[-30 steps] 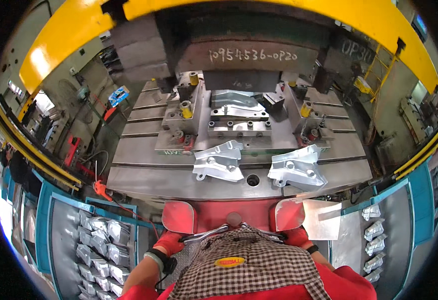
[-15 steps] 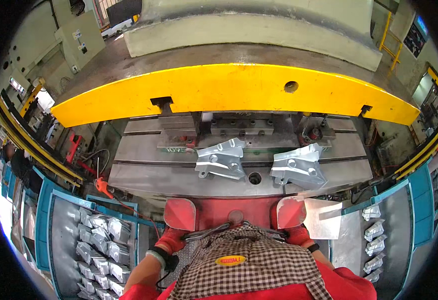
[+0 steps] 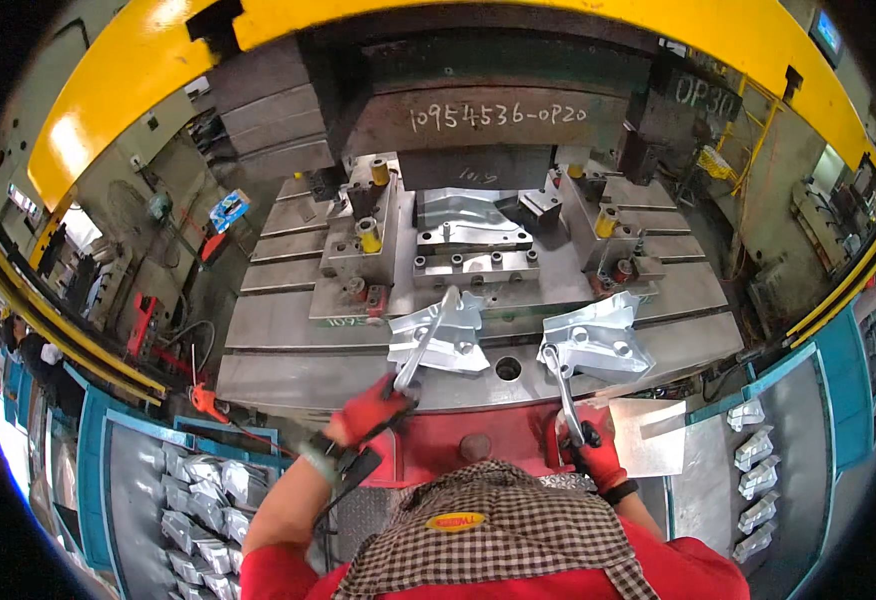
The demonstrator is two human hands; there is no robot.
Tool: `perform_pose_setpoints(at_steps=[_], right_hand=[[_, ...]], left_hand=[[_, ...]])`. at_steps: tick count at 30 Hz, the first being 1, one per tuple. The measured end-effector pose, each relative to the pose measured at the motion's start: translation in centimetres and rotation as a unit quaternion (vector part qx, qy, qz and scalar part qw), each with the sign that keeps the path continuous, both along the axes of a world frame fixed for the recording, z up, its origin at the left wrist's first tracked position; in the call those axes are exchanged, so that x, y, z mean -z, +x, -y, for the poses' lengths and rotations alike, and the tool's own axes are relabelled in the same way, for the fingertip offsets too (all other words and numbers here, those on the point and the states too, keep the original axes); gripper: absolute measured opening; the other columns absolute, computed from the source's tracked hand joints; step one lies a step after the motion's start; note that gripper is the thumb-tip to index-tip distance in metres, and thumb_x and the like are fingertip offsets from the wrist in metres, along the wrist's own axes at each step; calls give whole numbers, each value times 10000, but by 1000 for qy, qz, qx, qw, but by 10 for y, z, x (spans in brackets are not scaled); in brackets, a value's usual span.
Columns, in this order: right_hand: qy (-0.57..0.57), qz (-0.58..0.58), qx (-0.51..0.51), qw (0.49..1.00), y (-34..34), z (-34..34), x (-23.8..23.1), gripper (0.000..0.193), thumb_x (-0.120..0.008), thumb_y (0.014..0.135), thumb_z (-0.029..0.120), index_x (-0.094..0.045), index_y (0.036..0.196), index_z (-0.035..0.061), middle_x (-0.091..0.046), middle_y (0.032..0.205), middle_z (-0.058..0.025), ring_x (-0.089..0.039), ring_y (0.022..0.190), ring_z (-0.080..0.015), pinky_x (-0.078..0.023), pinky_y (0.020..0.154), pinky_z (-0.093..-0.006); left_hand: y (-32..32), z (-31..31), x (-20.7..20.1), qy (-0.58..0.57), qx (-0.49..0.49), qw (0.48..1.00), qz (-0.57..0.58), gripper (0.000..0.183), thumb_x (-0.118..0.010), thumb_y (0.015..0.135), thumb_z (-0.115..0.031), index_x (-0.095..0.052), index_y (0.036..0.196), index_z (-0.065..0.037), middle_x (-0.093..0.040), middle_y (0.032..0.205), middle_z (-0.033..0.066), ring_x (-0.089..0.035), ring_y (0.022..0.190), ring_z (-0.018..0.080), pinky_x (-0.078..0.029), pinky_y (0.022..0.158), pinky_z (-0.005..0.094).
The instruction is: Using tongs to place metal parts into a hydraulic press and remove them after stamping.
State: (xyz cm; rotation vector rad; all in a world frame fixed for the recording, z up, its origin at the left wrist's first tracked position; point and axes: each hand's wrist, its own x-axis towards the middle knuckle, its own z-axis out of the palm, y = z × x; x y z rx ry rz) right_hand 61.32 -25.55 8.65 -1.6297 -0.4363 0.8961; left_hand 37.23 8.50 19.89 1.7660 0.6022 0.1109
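My left hand (image 3: pixel 370 410), in a red glove, is closed round a long metal hand tool (image 3: pixel 422 352), which slants over the left stamped metal part (image 3: pixel 465 350). My right hand (image 3: pixel 598 452), gloved in red, grips a second long metal hand tool (image 3: pixel 566 398) with a dark handle. Its rounded tip meets the near left edge of the right stamped metal part (image 3: pixel 598 335) in the picture; contact is unclear. Both parts lie on the front of the press bed (image 3: pixel 288 372). Farther back, another shaped metal piece (image 3: pixel 468 212) sits in the lower die.
Above the bed hangs the upper die (image 3: pixel 498 110) under the yellow press ram (image 3: pixel 88 100). Guide posts (image 3: pixel 370 236) flank the lower die. A red control console (image 3: pixel 458 440) stands before me. Blue-framed bins with several stamped parts (image 3: pixel 203 515) stand left and right (image 3: pixel 755 480).
The yellow ram has risen, uncovering the dies. Both hands have left the red guards on the console and reached forward, bringing the metal tools to the two parts.
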Motion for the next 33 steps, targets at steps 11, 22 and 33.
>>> perform_pose_setpoints(at_steps=[11, 22, 33], right_hand=[[75, 18, 66, 995, -19, -14, -36, 278, -592, 758, 123, -583, 1023, 39, -632, 917, -58, -606, 794, -131, -487, 704, -264], [-18, 137, 59, 989, -22, -10, -48, 185, -579, 774, 133, -612, 943, 65, -644, 828, -27, -601, 732, -142, -478, 662, -275], [-4, 88, 61, 994, -18, -9, -47, 213, -568, 774, 94, -627, 975, 57, -656, 842, -30, -617, 785, -117, -484, 697, -265]], left_hand=[[193, -120, 23, 39, 45, 998, -10, 196, -480, 908, -283, -558, 1007, -133, -587, 700, 34, -544, 568, 119, -427, 457, 266], [196, -91, 25, -134, -100, 985, 28, 170, -586, 837, -261, -571, 867, -94, -506, 604, 1, -470, 483, 110, -399, 435, 272], [157, -52, -16, 56, 17, 995, 81, 239, -457, 920, -299, -571, 987, -100, -539, 670, -13, -502, 527, 87, -404, 462, 244]])
